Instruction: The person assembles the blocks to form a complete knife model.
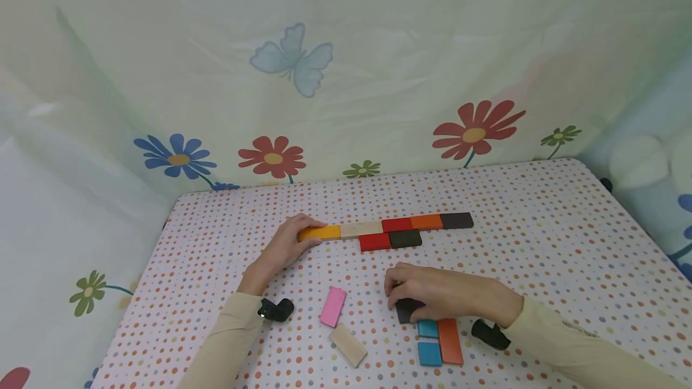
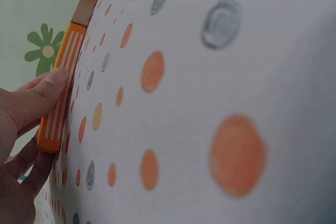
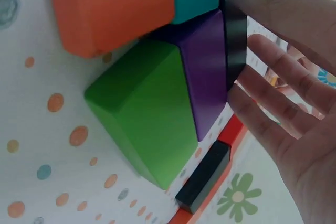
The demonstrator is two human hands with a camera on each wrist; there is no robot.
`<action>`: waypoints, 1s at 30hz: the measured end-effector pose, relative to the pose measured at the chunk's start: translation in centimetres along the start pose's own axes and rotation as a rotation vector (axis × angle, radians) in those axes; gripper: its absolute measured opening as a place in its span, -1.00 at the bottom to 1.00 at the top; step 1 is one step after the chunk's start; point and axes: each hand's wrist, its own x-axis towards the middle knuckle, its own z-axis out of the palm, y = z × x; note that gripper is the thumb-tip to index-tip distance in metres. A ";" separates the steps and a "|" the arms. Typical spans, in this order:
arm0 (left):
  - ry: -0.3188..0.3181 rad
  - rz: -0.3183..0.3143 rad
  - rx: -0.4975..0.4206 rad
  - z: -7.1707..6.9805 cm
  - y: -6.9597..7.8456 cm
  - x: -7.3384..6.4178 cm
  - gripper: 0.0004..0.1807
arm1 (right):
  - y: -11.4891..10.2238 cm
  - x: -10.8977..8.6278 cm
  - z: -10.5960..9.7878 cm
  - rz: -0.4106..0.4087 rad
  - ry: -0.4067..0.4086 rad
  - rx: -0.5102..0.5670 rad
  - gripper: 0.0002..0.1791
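Note:
At the left end of a long row of flat blocks, my left hand [image 1: 283,244] grips a yellow-orange block [image 1: 327,232]. The left wrist view shows the thumb along its white-striped side and the fingers behind and around its end. My right hand [image 1: 440,288] pinches a black block [image 1: 403,311] nearer the front, thumb at one end and fingers at the other. Against that block stands a purple block [image 3: 206,77], with a green block [image 3: 149,108] beside it. The head view has the green one hidden under the right hand.
The row continues with a wooden block [image 1: 361,230], red, orange and black ones; a red block [image 1: 375,242] and a dark block [image 1: 405,238] lie before it. Pink [image 1: 333,306] and wooden blocks lie front centre. Two blue blocks [image 1: 429,354] and an orange-red block [image 1: 450,342] lie front right.

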 end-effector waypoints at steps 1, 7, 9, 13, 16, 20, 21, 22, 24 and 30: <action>-0.002 0.001 -0.004 0.0 0.0 0.0 -0.63 | -0.1 0.0 0.0 0.003 -0.005 0.003 -0.68; -0.002 0.002 -0.008 0.1 0.2 0.0 -0.64 | -0.8 0.2 0.3 -0.004 -0.037 -0.012 -0.62; 0.000 0.001 -0.009 0.0 0.2 0.0 -0.64 | -0.9 0.5 0.3 0.000 -0.040 -0.020 -0.61; -0.001 0.003 -0.008 0.0 0.2 0.0 -0.64 | -0.8 0.7 0.3 -0.002 -0.027 -0.015 -0.62; -0.002 0.002 -0.006 -0.1 0.1 -0.1 -0.63 | -0.7 0.8 0.4 -0.017 0.003 -0.018 -0.64; -0.001 0.007 -0.008 -0.1 -0.1 -0.1 -0.63 | -0.4 1.2 0.6 -0.012 0.061 0.003 -0.69; 0.000 0.009 -0.010 -0.1 -0.1 -0.1 -0.63 | -0.3 1.3 0.6 -0.007 0.071 0.011 -0.70; 0.001 0.012 -0.013 -0.1 -0.1 -0.1 -0.63 | -0.3 1.5 0.6 -0.001 0.076 0.020 -0.71; 0.002 0.017 -0.016 0.0 -0.1 -0.1 -0.63 | -0.1 1.5 0.5 0.007 0.082 0.037 -0.71; 0.004 0.023 -0.011 0.0 0.0 0.0 -0.63 | 0.5 0.8 0.3 -0.012 0.095 0.060 -0.65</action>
